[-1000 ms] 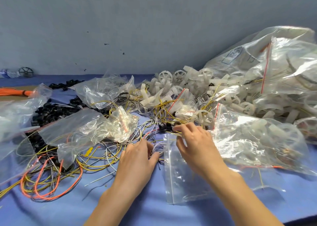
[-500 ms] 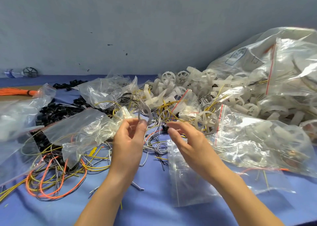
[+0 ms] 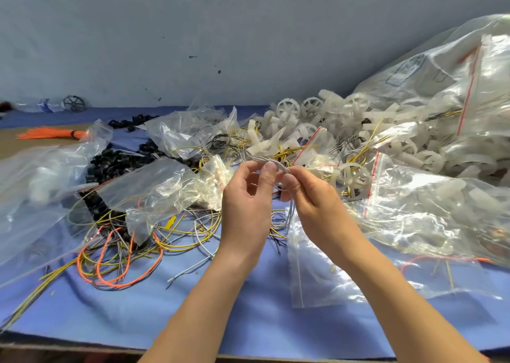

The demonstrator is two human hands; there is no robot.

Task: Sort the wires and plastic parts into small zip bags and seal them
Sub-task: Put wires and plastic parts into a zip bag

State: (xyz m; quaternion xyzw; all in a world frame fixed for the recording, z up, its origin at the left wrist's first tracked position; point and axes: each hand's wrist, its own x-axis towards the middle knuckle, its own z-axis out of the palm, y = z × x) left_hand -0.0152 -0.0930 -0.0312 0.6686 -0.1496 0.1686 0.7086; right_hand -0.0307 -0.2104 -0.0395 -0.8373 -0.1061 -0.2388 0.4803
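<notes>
Both hands raised mid-scene, left hand & right hand each pinching grey wires, empty zip bag near right on blue cloth

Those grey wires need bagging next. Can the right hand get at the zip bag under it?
Probably yes: the zip bag lies flat just below the right hand, its near part uncovered. But it and the left hand pinch the grey wires.
</notes>
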